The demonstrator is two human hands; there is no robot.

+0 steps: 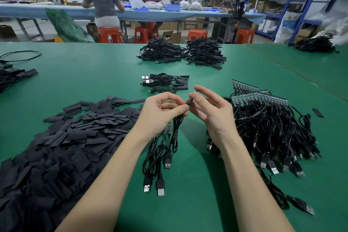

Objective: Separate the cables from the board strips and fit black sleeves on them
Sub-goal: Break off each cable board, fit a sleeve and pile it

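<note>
Fingers of your left hand (162, 111) pinch a bunch of black cables (162, 156) that hang to the green bench (94, 73). Your right hand (212, 111) pinches a black sleeve (189, 101) just beside those fingertips. Loose sleeves (66, 137) lie heaped at left, cables on board strips (263, 98) at right.

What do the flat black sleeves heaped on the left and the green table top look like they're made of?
Flat black sleeves: probably thin plastic tubing, like heat-shrink; matte, pressed flat, with creased edges. Green table top: looks like a rubbery or vinyl mat; smooth, low sheen, seam visible at right.
</note>
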